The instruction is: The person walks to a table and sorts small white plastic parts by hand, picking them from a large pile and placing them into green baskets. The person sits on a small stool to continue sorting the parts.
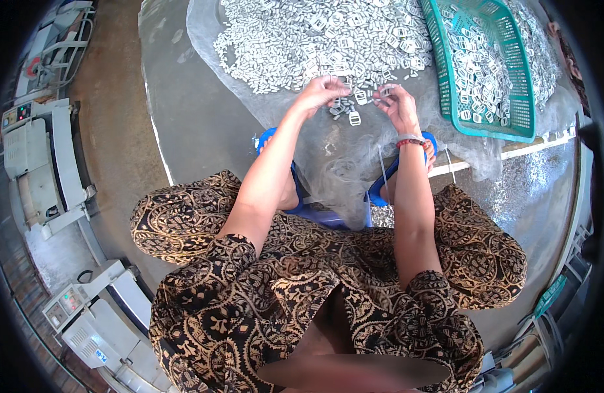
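A wide heap of small grey-white pieces (269, 49) lies on a plastic sheet in front of me, with slotted strap buckles (338, 69) mixed in along its middle. At the heap's near edge my left hand (319, 95) is closed in a pinch; what its fingertips hold is too small to make out. To its right, my right hand (400, 108) is closed, with a pale buckle (387, 90) at its fingertips. Between and just below the hands lie a few loose buckles (355, 118), apart from the main heap.
A teal plastic basket (528, 98), partly filled with buckles, stands at the far right. Beyond it more pale pieces (541, 65) are heaped. Crumpled clear plastic (334, 173) lies between my feet in blue sandals (378, 190). Grey machines (43, 154) line the left side.
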A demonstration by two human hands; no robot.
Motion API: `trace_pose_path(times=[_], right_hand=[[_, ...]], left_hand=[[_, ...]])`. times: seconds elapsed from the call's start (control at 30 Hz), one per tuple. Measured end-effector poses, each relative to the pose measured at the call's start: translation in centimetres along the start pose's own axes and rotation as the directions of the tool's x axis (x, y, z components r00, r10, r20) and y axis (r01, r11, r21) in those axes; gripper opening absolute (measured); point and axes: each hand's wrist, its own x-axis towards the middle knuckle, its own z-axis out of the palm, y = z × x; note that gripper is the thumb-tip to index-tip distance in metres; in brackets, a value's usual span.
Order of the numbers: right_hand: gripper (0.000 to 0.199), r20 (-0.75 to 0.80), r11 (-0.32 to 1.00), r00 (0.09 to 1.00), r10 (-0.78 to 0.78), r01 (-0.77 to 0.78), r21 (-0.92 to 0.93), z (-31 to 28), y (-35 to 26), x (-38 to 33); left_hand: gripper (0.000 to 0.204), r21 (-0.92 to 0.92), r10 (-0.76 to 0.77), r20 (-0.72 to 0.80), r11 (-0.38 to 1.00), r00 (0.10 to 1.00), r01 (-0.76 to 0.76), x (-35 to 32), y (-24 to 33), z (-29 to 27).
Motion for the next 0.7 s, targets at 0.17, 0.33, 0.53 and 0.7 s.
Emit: trace_pose_path(times=[0.17,0.33,0.53,0.7], right_hand=[[0.025,0.041,0.946,0.990,0.133,-0.114,-0.302,1.3,0.4,-2.3],[0.045,0.057,-0.173,0.988,-0.147,0.031,-0.984,4.8,5.9,-3.4],[0.029,0.123,-0.062,0.969,-0.213,0.112,-0.992,2.0,7.5,-1.1],[0.016,-0.020,0.998,0.999,0.025,-0.026,-0.063,-0.5,4.1,0.8]], left_hand=[[0.048,0.840,0.224,-0.415,0.467,0.882,0.276,-0.8,-3.4,3.1],[0.038,0.649,0.198,-0.385,0.752,0.901,0.112,-0.6,-4.1,0.8],[0.017,-0.234,-0.053,0.051,0.970,0.997,0.064,-1.1,-0.8,-1.6],[0.028,-0.559,0.078,0.224,0.827,0.972,0.062,-2.7,0.8,-1.0]])
